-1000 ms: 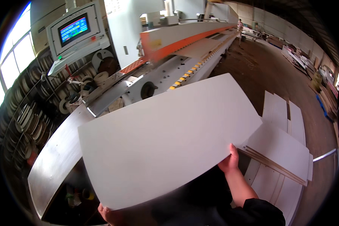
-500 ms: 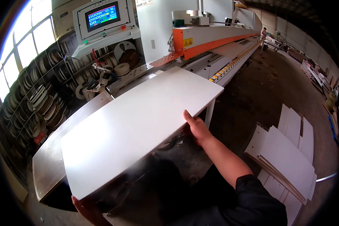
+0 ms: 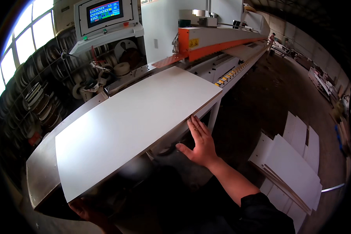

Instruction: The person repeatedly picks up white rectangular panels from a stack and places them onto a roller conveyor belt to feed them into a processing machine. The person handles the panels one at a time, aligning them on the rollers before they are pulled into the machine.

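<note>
A long white board (image 3: 132, 128) lies slantwise from the near left to the feed end of a machine, resting on a metal worktable (image 3: 45, 173). My right hand (image 3: 201, 146) is open at the board's near long edge. Its fingers are stretched out with their tips touching that edge, and the thumb stands apart. My left hand (image 3: 82, 208) is at the board's near left corner, in shadow; the board's edge and the dark hide its fingers in part, so its grip is unclear.
An edge-banding machine with an orange-trimmed beam (image 3: 218, 43) runs away ahead. Its control panel (image 3: 105, 19) has a lit screen. Racks of banding rolls (image 3: 43, 103) stand at left. White boards (image 3: 292, 167) are stacked at right. A distant person (image 3: 272, 38) stands beyond.
My right hand has let go of its thumb-over grip and now lies with straight fingers against the edge. The board sits lower, flush over the table. My left hand's thumb no longer shows on top.
</note>
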`<action>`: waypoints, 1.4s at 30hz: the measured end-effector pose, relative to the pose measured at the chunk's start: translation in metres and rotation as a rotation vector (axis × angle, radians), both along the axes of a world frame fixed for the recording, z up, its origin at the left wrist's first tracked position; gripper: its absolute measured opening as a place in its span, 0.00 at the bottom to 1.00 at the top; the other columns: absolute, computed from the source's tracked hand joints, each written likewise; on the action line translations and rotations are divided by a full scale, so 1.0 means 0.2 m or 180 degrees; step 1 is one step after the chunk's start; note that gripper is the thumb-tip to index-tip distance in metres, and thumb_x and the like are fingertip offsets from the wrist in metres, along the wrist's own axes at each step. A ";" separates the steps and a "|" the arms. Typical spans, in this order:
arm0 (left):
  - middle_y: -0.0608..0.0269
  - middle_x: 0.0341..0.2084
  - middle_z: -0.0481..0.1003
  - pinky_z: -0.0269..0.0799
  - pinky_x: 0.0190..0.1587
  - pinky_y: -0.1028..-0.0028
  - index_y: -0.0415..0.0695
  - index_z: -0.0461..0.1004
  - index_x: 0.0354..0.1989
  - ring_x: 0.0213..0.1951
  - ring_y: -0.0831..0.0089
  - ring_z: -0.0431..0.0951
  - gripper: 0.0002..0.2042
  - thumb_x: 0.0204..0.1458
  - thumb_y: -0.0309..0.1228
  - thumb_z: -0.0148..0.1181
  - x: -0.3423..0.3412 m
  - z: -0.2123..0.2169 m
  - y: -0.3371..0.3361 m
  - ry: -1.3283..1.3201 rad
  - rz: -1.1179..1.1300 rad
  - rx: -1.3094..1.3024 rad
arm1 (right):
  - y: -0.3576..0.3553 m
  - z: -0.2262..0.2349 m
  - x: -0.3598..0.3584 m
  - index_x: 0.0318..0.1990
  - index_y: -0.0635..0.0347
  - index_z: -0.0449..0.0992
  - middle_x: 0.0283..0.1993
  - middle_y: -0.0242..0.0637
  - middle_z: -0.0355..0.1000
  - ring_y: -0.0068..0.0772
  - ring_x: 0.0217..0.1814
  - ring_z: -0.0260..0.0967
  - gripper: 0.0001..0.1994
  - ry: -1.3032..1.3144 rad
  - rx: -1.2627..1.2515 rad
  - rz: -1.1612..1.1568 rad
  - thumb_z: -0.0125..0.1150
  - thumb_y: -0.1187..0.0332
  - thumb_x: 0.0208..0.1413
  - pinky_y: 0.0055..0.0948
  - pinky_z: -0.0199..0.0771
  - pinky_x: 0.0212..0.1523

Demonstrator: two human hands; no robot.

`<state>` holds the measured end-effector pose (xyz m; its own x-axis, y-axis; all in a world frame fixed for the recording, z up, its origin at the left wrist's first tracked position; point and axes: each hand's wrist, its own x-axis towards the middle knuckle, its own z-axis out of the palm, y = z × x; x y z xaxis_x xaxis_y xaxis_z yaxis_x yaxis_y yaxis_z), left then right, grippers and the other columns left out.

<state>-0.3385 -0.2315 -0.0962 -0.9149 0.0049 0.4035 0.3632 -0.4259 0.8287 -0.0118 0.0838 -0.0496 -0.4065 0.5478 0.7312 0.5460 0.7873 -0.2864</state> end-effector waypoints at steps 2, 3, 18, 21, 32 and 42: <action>0.67 0.39 0.74 0.68 0.38 0.78 0.42 0.65 0.68 0.36 0.80 0.71 0.20 0.73 0.37 0.54 -0.10 -0.10 -0.01 0.0218 -0.0160 -0.0043 | 0.04 0.00 -0.02 0.69 0.74 0.67 0.72 0.65 0.64 0.63 0.77 0.59 0.44 -0.0091 0.0036 -0.0039 0.65 0.41 0.61 0.55 0.56 0.77; 0.65 0.43 0.76 0.70 0.42 0.76 0.41 0.65 0.68 0.39 0.78 0.73 0.20 0.72 0.36 0.55 -0.20 -0.19 -0.03 0.0366 -0.0227 -0.0093 | 0.08 0.00 -0.04 0.69 0.75 0.66 0.72 0.65 0.64 0.64 0.77 0.59 0.44 -0.0110 0.0042 -0.0036 0.64 0.40 0.61 0.56 0.55 0.77; 0.68 0.40 0.75 0.66 0.36 0.79 0.39 0.67 0.66 0.33 0.83 0.69 0.20 0.72 0.36 0.56 -0.13 -0.11 0.12 0.0277 -0.0405 -0.0413 | 0.35 0.11 -0.09 0.67 0.78 0.69 0.74 0.65 0.62 0.57 0.84 0.48 0.51 -0.0598 -0.0061 -0.0430 0.46 0.27 0.64 0.60 0.41 0.81; 0.71 0.30 0.73 0.64 0.31 0.82 0.43 0.68 0.64 0.28 0.85 0.68 0.18 0.72 0.39 0.55 -0.12 -0.12 0.18 0.0310 -0.0194 -0.0369 | 0.39 0.15 -0.05 0.64 0.78 0.73 0.71 0.66 0.66 0.57 0.84 0.49 0.50 -0.0568 -0.0127 -0.0319 0.46 0.27 0.64 0.60 0.41 0.81; 0.61 0.46 0.76 0.72 0.44 0.75 0.42 0.67 0.65 0.42 0.76 0.75 0.18 0.73 0.37 0.54 -0.03 -0.08 0.30 0.0076 -0.0192 -0.0127 | 0.48 0.13 0.02 0.71 0.80 0.63 0.78 0.68 0.53 0.56 0.86 0.42 0.55 -0.0844 -0.0227 -0.0214 0.42 0.25 0.64 0.57 0.39 0.82; 0.65 0.37 0.80 0.75 0.32 0.80 0.41 0.69 0.64 0.33 0.82 0.78 0.19 0.69 0.34 0.60 0.24 0.01 0.66 0.0555 -0.0904 -0.0324 | 0.88 0.06 0.27 0.73 0.74 0.62 0.80 0.59 0.54 0.52 0.86 0.42 0.51 -0.0474 -0.0607 -0.0426 0.46 0.28 0.66 0.50 0.38 0.83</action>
<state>-0.2910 -0.0999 -0.0933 -0.7886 0.2977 0.5380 0.3818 -0.4487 0.8080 0.0416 0.2605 -0.0373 -0.4166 0.7259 0.5473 0.6887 0.6450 -0.3312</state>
